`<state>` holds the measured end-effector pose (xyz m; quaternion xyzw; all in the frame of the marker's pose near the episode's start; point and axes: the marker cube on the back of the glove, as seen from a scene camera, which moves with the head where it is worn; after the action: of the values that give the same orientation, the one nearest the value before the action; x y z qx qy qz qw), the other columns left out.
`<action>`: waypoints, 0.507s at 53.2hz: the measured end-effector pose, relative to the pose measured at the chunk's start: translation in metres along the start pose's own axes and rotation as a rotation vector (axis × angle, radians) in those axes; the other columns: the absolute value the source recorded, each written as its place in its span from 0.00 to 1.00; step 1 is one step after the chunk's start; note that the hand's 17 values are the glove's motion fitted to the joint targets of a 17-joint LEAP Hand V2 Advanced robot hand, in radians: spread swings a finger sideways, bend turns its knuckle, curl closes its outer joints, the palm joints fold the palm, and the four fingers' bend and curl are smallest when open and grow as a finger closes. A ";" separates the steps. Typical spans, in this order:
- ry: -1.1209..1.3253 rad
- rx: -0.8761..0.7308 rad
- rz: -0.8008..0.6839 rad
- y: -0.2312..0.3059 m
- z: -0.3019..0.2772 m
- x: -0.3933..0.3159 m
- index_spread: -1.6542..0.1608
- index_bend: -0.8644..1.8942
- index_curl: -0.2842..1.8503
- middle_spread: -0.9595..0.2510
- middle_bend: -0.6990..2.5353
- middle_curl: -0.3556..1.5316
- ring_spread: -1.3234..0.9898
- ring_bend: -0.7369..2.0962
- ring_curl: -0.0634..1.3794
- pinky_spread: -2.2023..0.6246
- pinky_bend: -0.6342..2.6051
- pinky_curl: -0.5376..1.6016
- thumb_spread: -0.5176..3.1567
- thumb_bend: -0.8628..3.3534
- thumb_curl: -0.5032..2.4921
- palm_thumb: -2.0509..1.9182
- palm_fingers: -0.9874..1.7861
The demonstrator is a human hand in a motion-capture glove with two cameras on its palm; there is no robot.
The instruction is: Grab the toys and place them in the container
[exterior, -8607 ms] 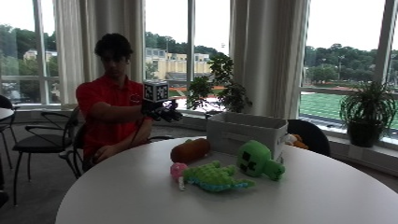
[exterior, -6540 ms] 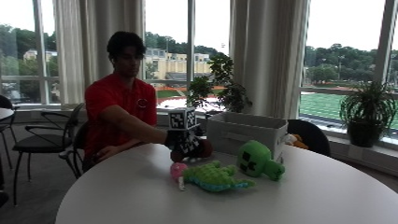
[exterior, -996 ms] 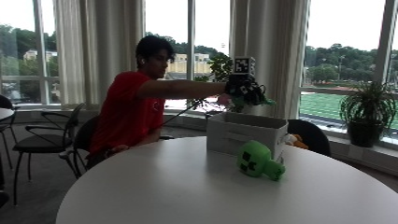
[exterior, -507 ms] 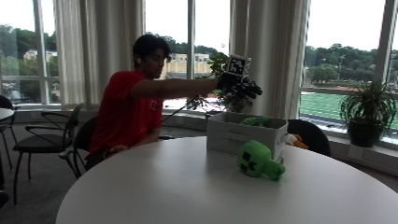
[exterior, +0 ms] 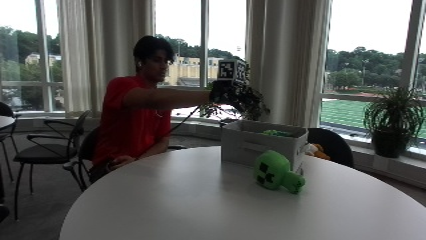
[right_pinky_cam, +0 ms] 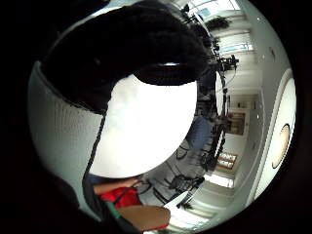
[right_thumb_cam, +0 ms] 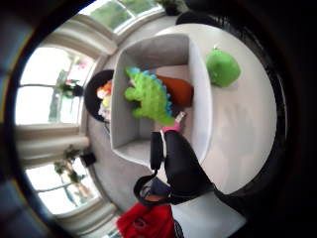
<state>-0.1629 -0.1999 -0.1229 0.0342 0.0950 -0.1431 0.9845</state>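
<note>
Our grip (exterior: 229,94) hangs above the container (exterior: 261,143), fingers relaxed and holding nothing. Inside we see the green dinosaur (right_thumb_cam: 149,97) and the brown toy (right_thumb_cam: 179,89). The green creeper plush (exterior: 274,172) lies on the surface (exterior: 200,205) just beside the container, not yet collected.

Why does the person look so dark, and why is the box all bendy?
Outside view: bright windows behind leave the person dim. Thumb side palm view: its very wide lens curves the box and table. Little finger side view: the glove blocks much.
</note>
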 end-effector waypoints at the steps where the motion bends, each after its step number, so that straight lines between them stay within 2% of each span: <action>1: 0.021 0.012 0.066 -0.003 0.002 0.005 0.73 0.36 0.25 0.74 0.27 0.37 0.57 0.39 0.29 0.81 0.51 0.42 0.47 0.20 0.31 0.52 0.31; 4: 0.016 0.033 0.125 -0.009 0.004 0.027 0.73 0.36 0.25 0.74 0.27 0.37 0.57 0.39 0.29 0.81 0.51 0.42 0.47 0.20 0.31 0.52 0.32; 14: 0.056 0.082 0.161 -0.037 0.008 0.073 0.73 0.35 0.24 0.73 0.27 0.37 0.57 0.39 0.29 0.81 0.52 0.42 0.46 0.20 0.30 0.51 0.32; 27: 0.006 0.059 0.241 -0.102 0.037 0.125 0.74 0.33 0.20 0.74 0.26 0.36 0.57 0.41 0.30 0.82 0.57 0.44 0.44 0.20 0.29 0.51 0.30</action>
<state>-0.0677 -0.3351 -0.1154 0.0746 0.0891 -0.0262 0.9929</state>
